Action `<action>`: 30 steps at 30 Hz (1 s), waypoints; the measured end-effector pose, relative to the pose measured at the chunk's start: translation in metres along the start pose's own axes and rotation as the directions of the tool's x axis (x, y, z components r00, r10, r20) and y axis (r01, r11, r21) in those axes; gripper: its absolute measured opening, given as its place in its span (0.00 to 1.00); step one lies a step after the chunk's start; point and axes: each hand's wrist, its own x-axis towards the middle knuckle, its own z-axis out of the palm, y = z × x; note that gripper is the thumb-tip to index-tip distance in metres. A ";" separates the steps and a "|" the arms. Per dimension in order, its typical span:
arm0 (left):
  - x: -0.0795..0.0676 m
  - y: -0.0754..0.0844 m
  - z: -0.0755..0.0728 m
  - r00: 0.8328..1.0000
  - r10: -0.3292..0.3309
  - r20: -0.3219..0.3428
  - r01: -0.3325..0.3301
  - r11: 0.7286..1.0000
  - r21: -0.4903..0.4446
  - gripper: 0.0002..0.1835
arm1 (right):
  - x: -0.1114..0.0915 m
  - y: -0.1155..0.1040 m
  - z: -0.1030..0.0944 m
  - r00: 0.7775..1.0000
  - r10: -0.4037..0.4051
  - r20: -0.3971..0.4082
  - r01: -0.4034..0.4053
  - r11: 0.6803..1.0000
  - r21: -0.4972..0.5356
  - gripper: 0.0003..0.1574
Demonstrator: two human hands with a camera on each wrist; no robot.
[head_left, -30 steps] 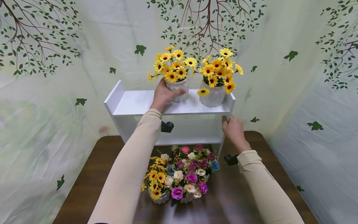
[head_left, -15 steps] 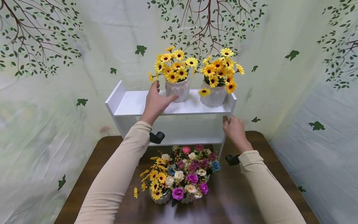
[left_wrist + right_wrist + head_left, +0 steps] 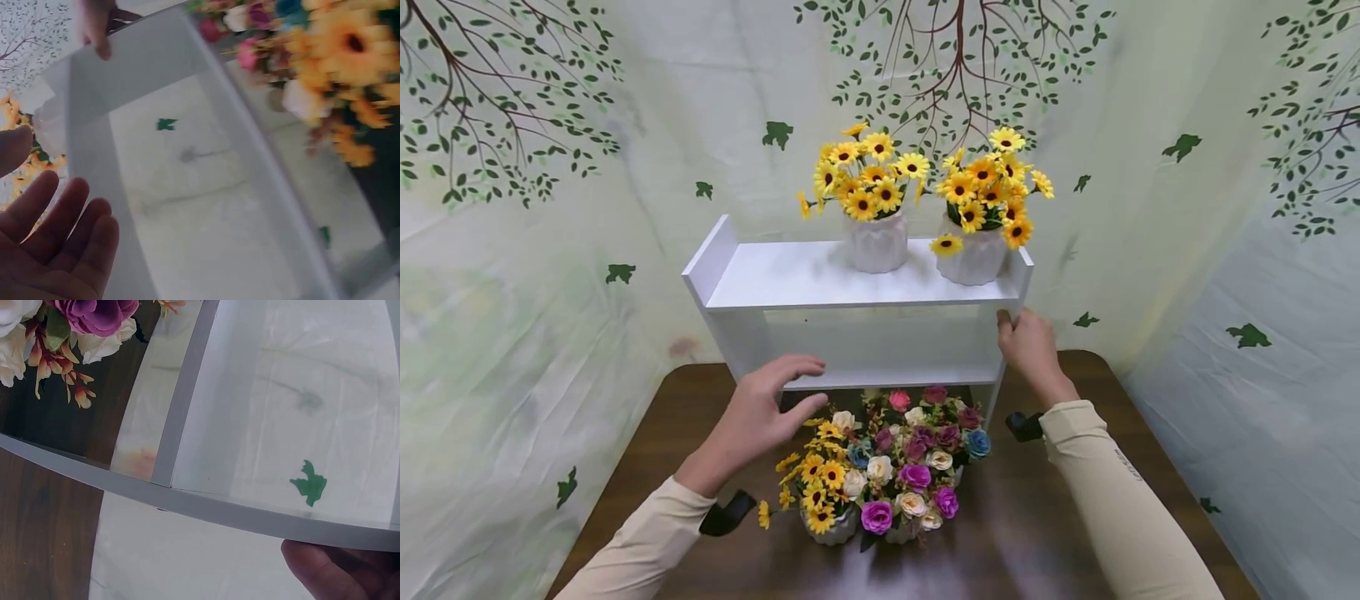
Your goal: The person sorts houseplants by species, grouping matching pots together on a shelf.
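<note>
My left hand (image 3: 760, 412) is in the air in front of the white shelf (image 3: 775, 283), fingers spread and holding nothing. It is just left of and above a pot of yellow sunflowers (image 3: 820, 483) on the table. In the left wrist view the left hand (image 3: 56, 237) shows its palm side with fingers apart. My right hand (image 3: 1032, 346) grips the shelf's right side panel just below the top board. The right wrist view shows the right hand's thumb (image 3: 319, 569) at the panel edge. Two white pots of sunflowers (image 3: 876, 242) (image 3: 973, 254) stand on the top board, toward its right.
Pots of mixed roses (image 3: 917, 475), purple, cream and blue, stand beside the sunflower pot in front of the shelf. All are on a dark brown wooden table (image 3: 1037, 517). A leaf-printed cloth backdrop (image 3: 1150, 233) surrounds the table behind and at both sides.
My left hand let go of the left sunflower pot on the top board, then moved down and left toward the flowers on the table. My right hand has stayed on the panel.
</note>
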 end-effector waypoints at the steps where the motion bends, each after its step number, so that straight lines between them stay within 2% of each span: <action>1: -0.011 -0.003 0.000 1.000 -0.017 0.021 0.017 1.000 0.007 0.16 | 0.000 0.000 0.001 1.000 0.003 0.003 -0.003 1.000 0.003 0.19; 4: -0.042 -0.012 0.002 0.994 -0.099 0.055 0.098 0.995 0.014 0.14 | -0.001 0.000 0.001 1.000 0.009 -0.001 -0.009 1.000 0.002 0.19; 6: -0.061 -0.019 0.006 0.982 -0.176 0.069 0.176 0.984 0.004 0.13 | -0.001 0.000 0.001 1.000 0.009 -0.006 -0.009 1.000 0.000 0.19; 8: -0.078 -0.026 0.011 0.961 -0.264 0.079 0.266 0.964 -0.011 0.12 | 0.000 0.000 0.001 1.000 0.007 -0.005 -0.007 1.000 -0.004 0.20; 10: -0.093 -0.033 0.016 0.931 -0.356 0.088 0.359 0.933 -0.026 0.11 | 0.000 0.000 0.001 1.000 0.007 -0.001 -0.007 1.000 -0.003 0.20; 12: -0.106 -0.038 0.022 0.886 -0.454 0.097 0.459 0.888 -0.036 0.10 | 0.000 -0.001 0.001 1.000 0.009 0.004 -0.009 1.000 0.003 0.20; 15: -0.120 -0.044 0.031 0.796 -0.593 0.123 0.602 0.797 -0.054 0.09 | 0.000 -0.002 0.001 1.000 0.008 0.006 -0.008 1.000 0.008 0.19; 18: -0.129 -0.048 0.042 0.711 -0.684 0.165 0.701 0.710 -0.076 0.10 | 0.001 0.000 0.000 1.000 0.007 0.006 -0.007 1.000 0.012 0.19; 19: -0.131 -0.049 0.045 0.688 -0.703 0.179 0.723 0.686 -0.084 0.10 | 0.001 0.000 0.000 1.000 0.004 0.008 -0.004 1.000 0.012 0.19; 21: -0.136 -0.049 0.051 0.654 -0.725 0.214 0.754 0.647 -0.111 0.10 | 0.001 0.000 0.000 1.000 0.003 0.009 -0.003 1.000 0.015 0.19; 23: -0.140 -0.049 0.056 0.635 -0.733 0.244 0.771 0.623 -0.133 0.11 | 0.002 0.000 0.000 1.000 0.007 0.006 -0.007 1.000 0.016 0.19; 24: -0.142 -0.050 0.059 0.638 -0.728 0.251 0.768 0.624 -0.142 0.12 | 0.002 0.000 0.000 1.000 0.009 0.004 -0.009 1.000 0.017 0.19; 26: -0.147 -0.051 0.064 0.630 -0.730 0.263 0.775 0.610 -0.165 0.16 | 0.002 0.000 0.000 1.000 0.005 -0.003 -0.005 1.000 0.014 0.19; 28: -0.154 -0.053 0.069 0.631 -0.722 0.283 0.775 0.591 -0.221 0.19 | 0.002 0.000 0.001 1.000 0.000 -0.009 0.000 1.000 0.011 0.19; 29: -0.158 -0.055 0.071 0.640 -0.709 0.295 0.768 0.578 -0.276 0.20 | 0.003 0.001 0.001 1.000 -0.004 -0.011 0.004 1.000 0.011 0.19; 30: -0.162 -0.058 0.073 0.642 -0.699 0.316 0.764 0.544 -0.347 0.20 | 0.003 0.001 0.001 1.000 -0.007 -0.010 0.007 1.000 0.012 0.19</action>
